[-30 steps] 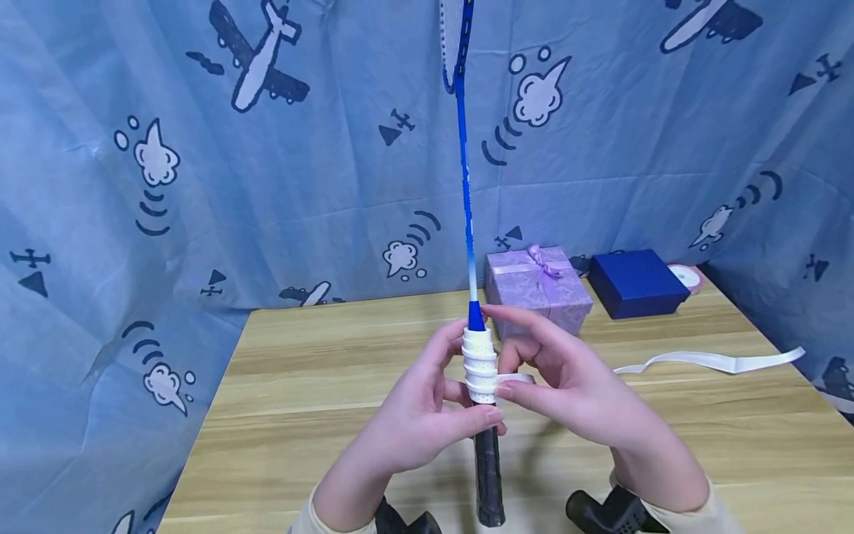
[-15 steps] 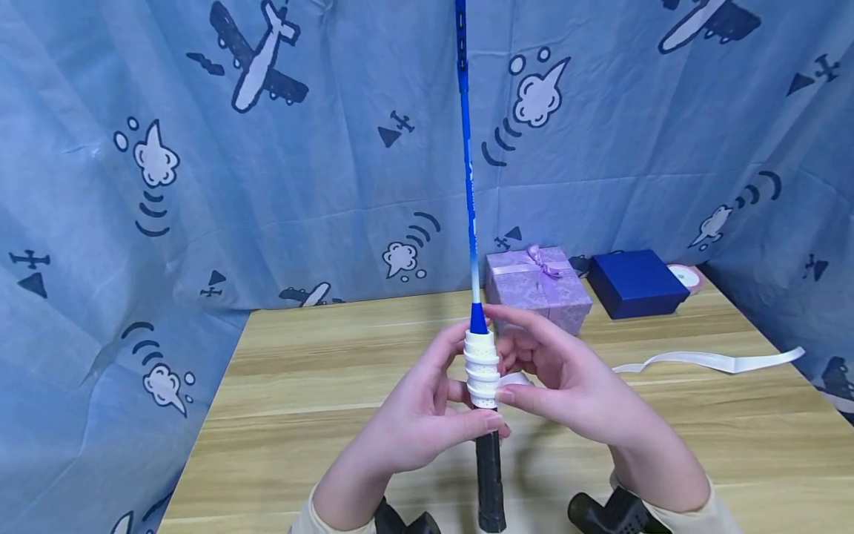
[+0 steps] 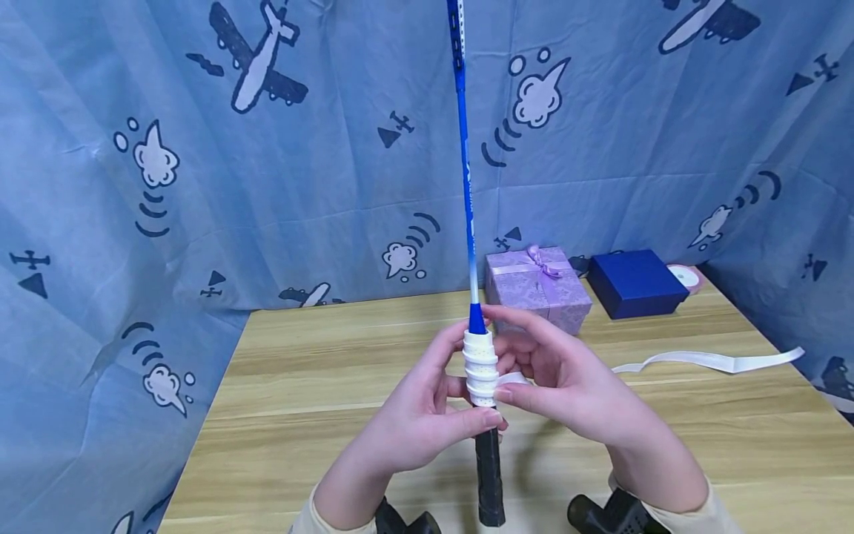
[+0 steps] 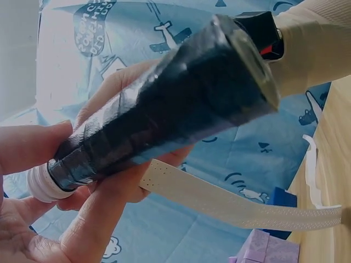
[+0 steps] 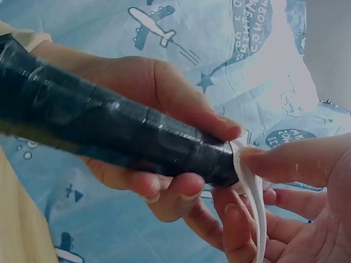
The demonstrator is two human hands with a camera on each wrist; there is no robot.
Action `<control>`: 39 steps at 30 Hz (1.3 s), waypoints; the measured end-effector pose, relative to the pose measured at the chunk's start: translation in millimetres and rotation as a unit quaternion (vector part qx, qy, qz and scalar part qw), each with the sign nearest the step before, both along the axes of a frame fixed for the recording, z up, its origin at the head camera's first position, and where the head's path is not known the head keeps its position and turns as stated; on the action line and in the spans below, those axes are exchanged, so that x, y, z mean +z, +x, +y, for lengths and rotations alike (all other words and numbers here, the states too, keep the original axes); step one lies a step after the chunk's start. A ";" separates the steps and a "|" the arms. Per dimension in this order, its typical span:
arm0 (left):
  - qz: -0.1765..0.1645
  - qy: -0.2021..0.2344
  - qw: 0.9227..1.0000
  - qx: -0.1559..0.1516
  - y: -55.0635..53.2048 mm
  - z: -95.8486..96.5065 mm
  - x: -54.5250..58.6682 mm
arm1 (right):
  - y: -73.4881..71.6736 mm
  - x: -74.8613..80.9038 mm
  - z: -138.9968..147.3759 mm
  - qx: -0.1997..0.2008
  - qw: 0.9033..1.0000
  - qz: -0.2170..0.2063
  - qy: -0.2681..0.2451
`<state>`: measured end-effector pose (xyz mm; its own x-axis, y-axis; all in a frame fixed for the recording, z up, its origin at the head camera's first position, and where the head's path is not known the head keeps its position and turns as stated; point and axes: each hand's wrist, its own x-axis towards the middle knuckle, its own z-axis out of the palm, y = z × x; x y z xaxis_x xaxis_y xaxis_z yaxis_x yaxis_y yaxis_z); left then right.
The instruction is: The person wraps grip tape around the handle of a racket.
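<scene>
A blue badminton racket [image 3: 469, 200] stands nearly upright between my hands, its black handle [image 3: 490, 475] pointing down. White perforated grip tape [image 3: 480, 367] is wound in overlapping turns round the upper handle, just under the blue cone. My left hand [image 3: 427, 415] grips the handle from the left, thumb across the front below the lowest turn. On the other side my right hand [image 3: 560, 371] pinches the tape between thumb and fingers where it leaves the handle. In the left wrist view the loose tape [image 4: 219, 203] trails off toward the tabletop.
Behind the hands, a lilac gift box [image 3: 567, 297] with a bow stands on the wooden table [image 3: 300, 371]. Right of it are a dark blue box [image 3: 637, 285] and a ribbon spool [image 3: 686, 277]. The tape's free tail [image 3: 720, 361] lies at the right. A patterned blue curtain [image 3: 333, 185] hangs behind.
The racket has turned slightly about its length, so its head shows more edge-on. My right fingers have shifted a little behind the tape. My left hand keeps nearly the same place.
</scene>
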<state>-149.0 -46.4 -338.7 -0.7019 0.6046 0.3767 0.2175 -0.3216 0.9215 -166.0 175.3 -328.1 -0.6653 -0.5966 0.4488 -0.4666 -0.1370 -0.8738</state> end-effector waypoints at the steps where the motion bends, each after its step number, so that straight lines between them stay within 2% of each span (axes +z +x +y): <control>1: 0.002 -0.006 1.000 0.005 -0.1 0.1 -0.2 | 0.0 0.1 0.0 -0.004 1.000 0.000 0.001; 7: 0.000 -0.042 0.999 0.026 -1.2 1.0 -0.5 | -0.4 0.4 0.5 -0.020 1.000 0.006 0.000; 11: -0.001 -0.040 0.999 0.025 -1.4 1.4 -1.2 | -0.2 0.4 0.6 -0.018 1.000 -0.001 -0.004; 17: -0.022 -0.053 0.998 0.027 -0.3 -0.1 -0.8 | -0.2 -1.4 -1.4 -0.004 1.000 -0.004 -0.023; 21: -0.024 -0.041 0.999 0.012 0.0 1.0 -0.9 | 0.1 -2.8 -2.4 0.014 0.999 -0.004 -0.040; 27: -0.025 -0.022 0.999 0.011 0.3 1.6 -1.2 | 0.5 -0.5 -1.5 0.009 0.999 -0.037 -0.013; 33: 0.004 0.016 1.000 -0.014 -2.8 0.9 -3.6 | -0.7 0.0 -1.9 -0.004 1.000 -0.010 -0.024; 39: 0.013 0.036 0.998 -0.043 -5.0 0.1 -4.3 | -0.3 -1.9 -3.2 0.002 0.999 -0.017 -0.037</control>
<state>-154.1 -46.3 -343.1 -0.6387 0.6326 0.4380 0.2096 -0.4047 0.8901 -166.4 172.1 -330.1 -0.6784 -0.5659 0.4685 -0.4356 -0.2037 -0.8768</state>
